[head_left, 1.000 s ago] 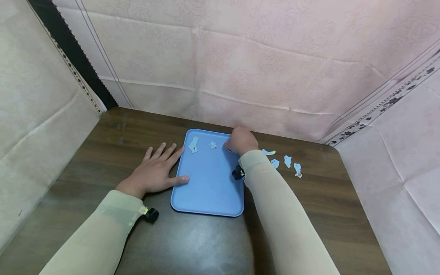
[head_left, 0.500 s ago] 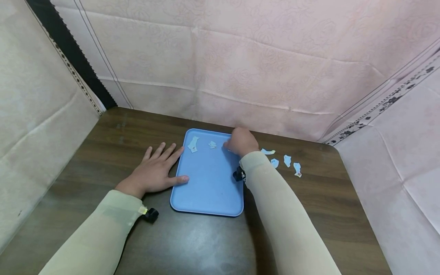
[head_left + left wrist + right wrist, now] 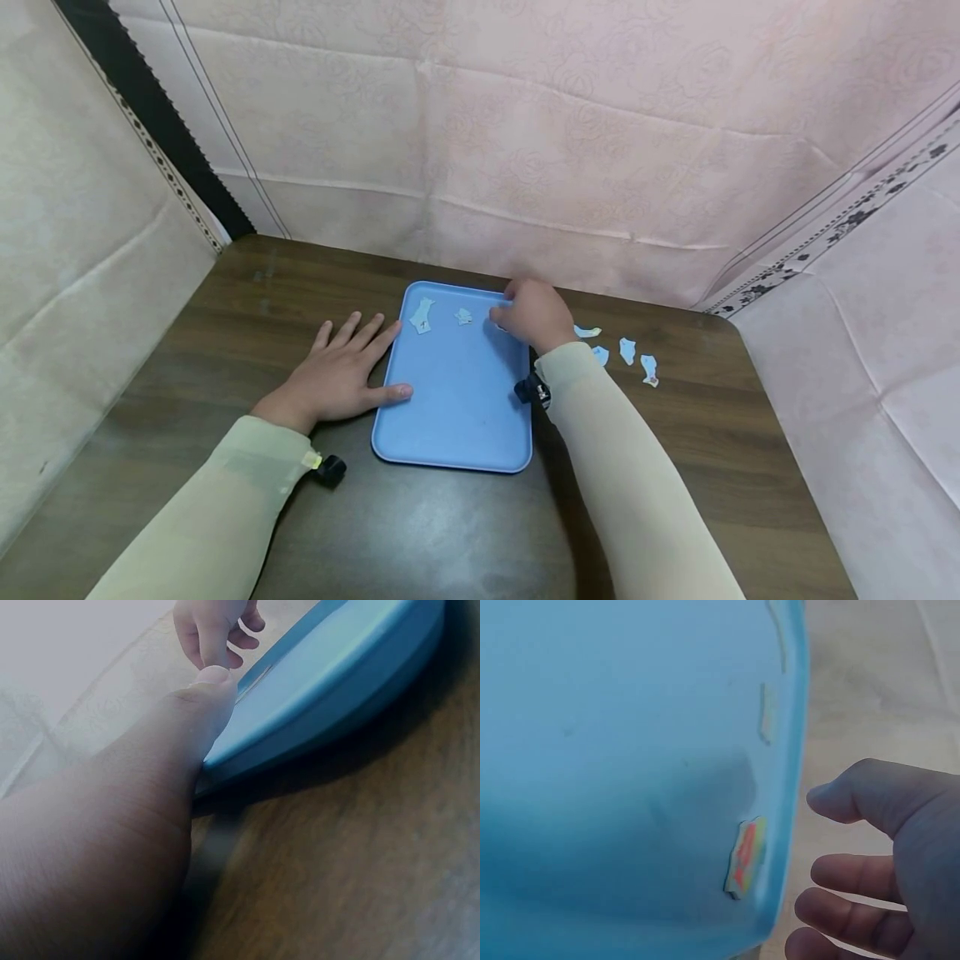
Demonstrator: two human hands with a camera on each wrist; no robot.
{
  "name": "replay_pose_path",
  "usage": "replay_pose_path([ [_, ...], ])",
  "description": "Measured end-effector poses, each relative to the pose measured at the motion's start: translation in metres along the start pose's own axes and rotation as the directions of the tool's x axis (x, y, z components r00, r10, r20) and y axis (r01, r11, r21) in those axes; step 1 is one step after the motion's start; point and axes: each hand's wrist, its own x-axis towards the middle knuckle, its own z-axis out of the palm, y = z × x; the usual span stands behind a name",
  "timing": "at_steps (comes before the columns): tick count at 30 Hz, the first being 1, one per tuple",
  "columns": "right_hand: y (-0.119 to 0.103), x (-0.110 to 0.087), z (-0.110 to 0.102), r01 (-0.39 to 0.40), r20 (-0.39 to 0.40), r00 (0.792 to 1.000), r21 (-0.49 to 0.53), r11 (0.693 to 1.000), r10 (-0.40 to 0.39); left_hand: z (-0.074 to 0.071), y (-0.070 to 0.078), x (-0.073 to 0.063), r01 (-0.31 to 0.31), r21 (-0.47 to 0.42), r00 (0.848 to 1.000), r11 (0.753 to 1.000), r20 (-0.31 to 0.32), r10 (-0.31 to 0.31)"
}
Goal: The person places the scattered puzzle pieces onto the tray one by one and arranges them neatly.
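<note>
My left hand [image 3: 330, 379] lies with fingers spread beside the blue tray [image 3: 450, 408], its thumb over the tray's left rim. At the far right corner, my right hand [image 3: 534, 315] hovers with loosely bent fingers and nothing in them. Just beyond its thumb in the right wrist view, an irregular flat puzzle piece [image 3: 745, 857] with orange and yellow print lies inside the tray. Along the tray's far side sit a long pale-blue piece [image 3: 422, 317] and a small one [image 3: 463, 317]. In the left wrist view, the left thumb [image 3: 214, 694] reaches the rim.
Several more pale-blue pieces lie on the wooden table [image 3: 712, 433] right of the tray, among them one narrow piece [image 3: 649, 371] and another irregular piece [image 3: 627, 351]; the right forearm passes close to them. A patterned cloth [image 3: 525, 150] hangs behind the table.
My right hand has drawn back slightly toward the right and nearer the body, its fingers loosening from the corner piece. The left hand and the tray stay in place.
</note>
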Motion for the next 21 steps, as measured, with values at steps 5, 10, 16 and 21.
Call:
replay_pose_path([
  [5, 0.005, -0.012, -0.005, 0.007, -0.035, 0.999, 0.052, 0.999, -0.005, 0.0, 0.001, 0.0, 0.0, 0.002, 1.0, 1.0, -0.004, 0.0],
  [10, 0.012, -0.024, -0.01, 0.006, -0.072, 0.997, 0.074, 0.997, 0.0, 0.001, 0.0, 0.0, -0.001, 0.012, 1.0, 1.0, -0.003, 0.001],
  [16, 0.024, -0.042, -0.021, 0.01, -0.106, 0.994, 0.074, 0.997, -0.002, 0.001, -0.001, 0.0, -0.001, 0.013, 1.0, 1.0, -0.004, 0.001],
  [21, 0.036, -0.057, -0.033, 0.009, -0.12, 0.993, 0.059, 0.998, -0.001, 0.001, 0.0, 0.0, -0.006, 0.012, 1.0, 1.0, -0.003, 0.006],
])
